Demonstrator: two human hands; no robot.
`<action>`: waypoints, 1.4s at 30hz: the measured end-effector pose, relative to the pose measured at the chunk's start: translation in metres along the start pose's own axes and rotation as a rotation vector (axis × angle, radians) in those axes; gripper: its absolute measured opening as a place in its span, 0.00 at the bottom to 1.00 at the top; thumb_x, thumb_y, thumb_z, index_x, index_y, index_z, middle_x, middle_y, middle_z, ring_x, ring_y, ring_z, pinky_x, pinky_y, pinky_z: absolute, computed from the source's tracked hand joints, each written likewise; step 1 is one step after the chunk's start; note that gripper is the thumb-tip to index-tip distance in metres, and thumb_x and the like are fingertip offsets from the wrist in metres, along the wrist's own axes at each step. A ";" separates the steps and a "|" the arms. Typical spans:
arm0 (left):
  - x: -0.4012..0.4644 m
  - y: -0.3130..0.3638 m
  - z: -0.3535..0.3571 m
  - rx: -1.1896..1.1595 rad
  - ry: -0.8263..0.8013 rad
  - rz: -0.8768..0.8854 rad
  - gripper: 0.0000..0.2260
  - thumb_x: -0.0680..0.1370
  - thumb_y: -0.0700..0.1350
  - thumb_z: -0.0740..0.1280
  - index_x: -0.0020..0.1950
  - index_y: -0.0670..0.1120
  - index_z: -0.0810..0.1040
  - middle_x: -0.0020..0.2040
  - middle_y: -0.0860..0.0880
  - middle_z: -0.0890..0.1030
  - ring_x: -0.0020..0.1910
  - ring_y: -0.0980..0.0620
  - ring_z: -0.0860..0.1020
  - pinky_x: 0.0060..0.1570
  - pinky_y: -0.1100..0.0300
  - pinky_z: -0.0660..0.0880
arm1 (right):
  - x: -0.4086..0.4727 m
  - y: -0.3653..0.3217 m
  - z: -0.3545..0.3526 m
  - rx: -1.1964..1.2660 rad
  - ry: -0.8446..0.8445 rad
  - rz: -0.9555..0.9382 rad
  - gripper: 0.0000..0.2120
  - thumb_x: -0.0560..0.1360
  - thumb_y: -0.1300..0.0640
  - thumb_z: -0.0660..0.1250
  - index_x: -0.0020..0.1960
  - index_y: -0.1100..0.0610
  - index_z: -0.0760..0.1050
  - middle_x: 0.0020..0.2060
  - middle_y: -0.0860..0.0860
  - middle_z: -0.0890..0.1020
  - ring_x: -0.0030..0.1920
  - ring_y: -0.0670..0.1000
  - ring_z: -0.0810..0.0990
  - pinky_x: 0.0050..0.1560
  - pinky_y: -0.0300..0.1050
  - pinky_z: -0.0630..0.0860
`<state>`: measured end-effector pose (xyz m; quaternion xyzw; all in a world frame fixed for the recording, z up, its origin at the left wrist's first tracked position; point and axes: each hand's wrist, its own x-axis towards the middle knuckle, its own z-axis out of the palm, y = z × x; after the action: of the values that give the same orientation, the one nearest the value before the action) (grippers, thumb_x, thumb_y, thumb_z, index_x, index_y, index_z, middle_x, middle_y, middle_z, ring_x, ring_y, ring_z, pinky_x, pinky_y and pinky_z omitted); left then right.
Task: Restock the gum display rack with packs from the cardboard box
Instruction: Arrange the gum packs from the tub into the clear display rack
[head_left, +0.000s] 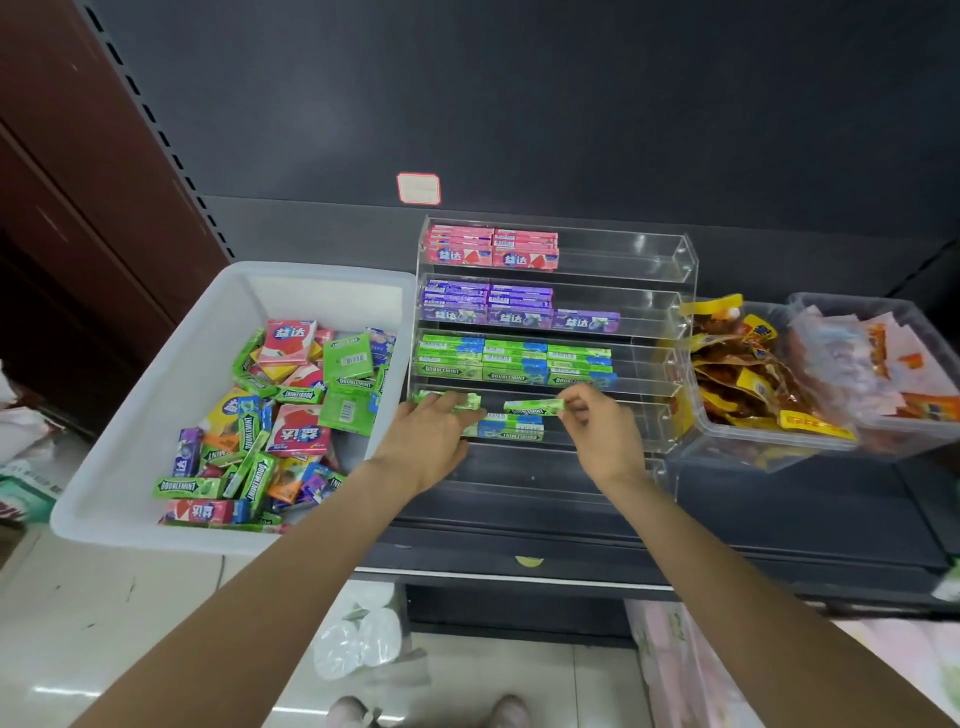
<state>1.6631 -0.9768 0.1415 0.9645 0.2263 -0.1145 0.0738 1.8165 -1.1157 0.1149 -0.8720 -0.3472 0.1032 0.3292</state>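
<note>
1. Fingers (574, 402) of right hand (602, 431) pinch one end of a green gum pack (532, 406), held level over the fourth tier down of the clear acrylic display rack (670, 291).
2. Left hand (431, 431) lies palm down on the same tier at the rack's left end, fingers curled over another green pack (448, 399); how firmly it grips, cannot tell.
3. A blue-green pack (511, 428) lies flat on that tier between the two hands.
4. Rack tiers above: pink packs (491, 249) on top, purple packs (511, 306) next, green Doublemint packs (514, 361) third. Right part of each tier unfilled.
5. Left of the rack, touching it: white plastic bin (171, 374) with a loose heap of mixed gum packs (291, 415).
6. Right of the rack: clear tub (748, 441) of yellow-brown snack bags, another clear tub (831, 304) beyond it.
7. Behind the rack: dark shelf back panel with a red-edged price tag (418, 188).
8. Both forearms bare, reaching forward from below; left hand partly hides the tier's left end.
</note>
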 end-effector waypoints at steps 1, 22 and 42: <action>0.000 0.000 0.000 0.000 -0.007 0.001 0.22 0.81 0.47 0.57 0.75 0.55 0.58 0.75 0.51 0.58 0.73 0.48 0.58 0.70 0.51 0.57 | 0.001 -0.003 0.001 -0.061 -0.020 -0.017 0.07 0.77 0.59 0.65 0.55 0.55 0.77 0.48 0.50 0.82 0.47 0.50 0.81 0.47 0.49 0.80; 0.010 0.006 0.013 0.043 0.146 -0.041 0.23 0.80 0.52 0.57 0.75 0.57 0.57 0.70 0.48 0.62 0.68 0.47 0.62 0.65 0.49 0.62 | 0.004 -0.006 0.010 -0.245 -0.311 -0.273 0.22 0.78 0.47 0.61 0.70 0.55 0.68 0.62 0.50 0.72 0.64 0.49 0.69 0.63 0.46 0.69; -0.060 -0.085 -0.028 -0.265 0.453 -0.066 0.13 0.78 0.42 0.62 0.63 0.45 0.76 0.60 0.45 0.76 0.56 0.43 0.76 0.54 0.51 0.74 | -0.007 -0.126 0.043 -0.090 -0.137 -0.517 0.15 0.78 0.54 0.62 0.63 0.56 0.75 0.56 0.49 0.77 0.58 0.50 0.72 0.61 0.44 0.68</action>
<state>1.5774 -0.9208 0.1756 0.9395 0.2815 0.1327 0.1431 1.7258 -1.0304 0.1630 -0.7591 -0.5840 0.0593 0.2814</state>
